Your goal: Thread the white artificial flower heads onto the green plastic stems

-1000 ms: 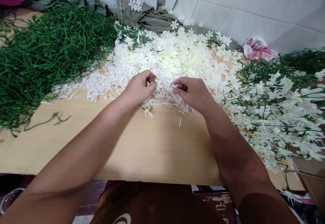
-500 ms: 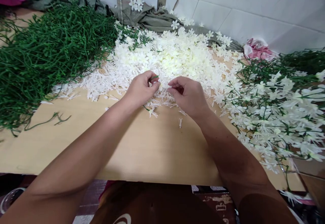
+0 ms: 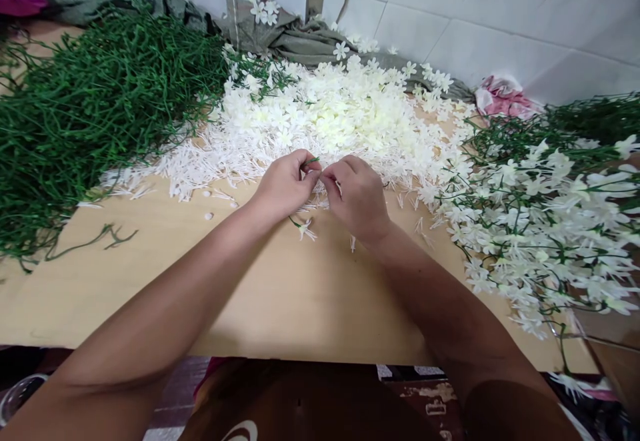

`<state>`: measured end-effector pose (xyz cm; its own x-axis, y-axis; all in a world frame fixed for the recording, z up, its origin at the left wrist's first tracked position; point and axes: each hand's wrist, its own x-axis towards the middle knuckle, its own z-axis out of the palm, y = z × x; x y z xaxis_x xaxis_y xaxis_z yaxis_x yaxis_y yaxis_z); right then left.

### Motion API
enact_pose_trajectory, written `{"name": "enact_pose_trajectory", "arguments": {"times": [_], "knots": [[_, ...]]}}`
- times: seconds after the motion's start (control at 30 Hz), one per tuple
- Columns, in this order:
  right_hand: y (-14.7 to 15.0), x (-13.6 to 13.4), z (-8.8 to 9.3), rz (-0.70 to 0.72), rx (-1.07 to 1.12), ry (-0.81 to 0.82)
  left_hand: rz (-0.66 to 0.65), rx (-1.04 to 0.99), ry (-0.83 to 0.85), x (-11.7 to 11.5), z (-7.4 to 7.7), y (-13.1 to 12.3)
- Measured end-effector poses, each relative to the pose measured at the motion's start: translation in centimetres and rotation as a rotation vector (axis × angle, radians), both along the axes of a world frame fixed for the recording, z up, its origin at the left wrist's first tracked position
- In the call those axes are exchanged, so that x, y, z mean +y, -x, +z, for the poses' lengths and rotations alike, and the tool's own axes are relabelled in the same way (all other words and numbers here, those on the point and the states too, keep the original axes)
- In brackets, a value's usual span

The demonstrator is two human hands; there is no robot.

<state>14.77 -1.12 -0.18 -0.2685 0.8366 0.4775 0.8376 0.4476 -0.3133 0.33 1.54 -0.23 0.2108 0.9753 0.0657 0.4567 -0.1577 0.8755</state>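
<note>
My left hand is closed in a pinch on a green artificial flower stem, whose tip pokes out above the fingers. Below that hand hangs a white flower on a green stalk. My right hand meets the left at the fingertips, thumb and finger pressed together; whatever is between them is too small to make out. Just beyond both hands lies a heap of white artificial flower heads, with thin white stamen pieces spread along its near side.
A big pile of green stems covers the left of the table. Assembled white flower sprays lie at the right. Grey cloth runs along the tiled wall, with a pink-and-white cloth at its right end.
My right hand has moved left and slightly down, and its fingertips now meet those of my left hand. The left hand and the hanging flower have shifted slightly down and right.
</note>
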Motion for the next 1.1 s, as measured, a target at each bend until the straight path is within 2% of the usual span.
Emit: {"name": "enact_pose_trajectory", "arguments": {"times": [0.17, 0.33, 0.5, 0.63, 0.83, 1.1], "knots": [[-0.6, 0.8, -0.9, 0.096, 0.325, -0.009, -0.035, -0.287, 0.068, 0.0, 0.7, -0.1], [-0.5, 1.1, -0.9, 0.107, 0.694, 0.182, -0.034, -0.543, 0.233, -0.2, 1.9, 0.3], [-0.4, 1.5, -0.7, 0.146, 0.972, 0.342, 0.030, -0.600, 0.212, -0.1, 1.9, 0.5], [-0.5, 1.5, -0.5, 0.151, 1.013, 0.344, -0.011, -0.521, 0.110, 0.1, 1.5, 0.3], [-0.2, 1.0, -0.3, 0.167, 0.929, 0.277, -0.012, -0.452, 0.012, 0.1, 1.0, 0.2], [0.2, 0.4, -0.1, 0.148, 0.849, 0.173, -0.058, -0.459, 0.061, 0.0, 1.1, 0.2]]}}
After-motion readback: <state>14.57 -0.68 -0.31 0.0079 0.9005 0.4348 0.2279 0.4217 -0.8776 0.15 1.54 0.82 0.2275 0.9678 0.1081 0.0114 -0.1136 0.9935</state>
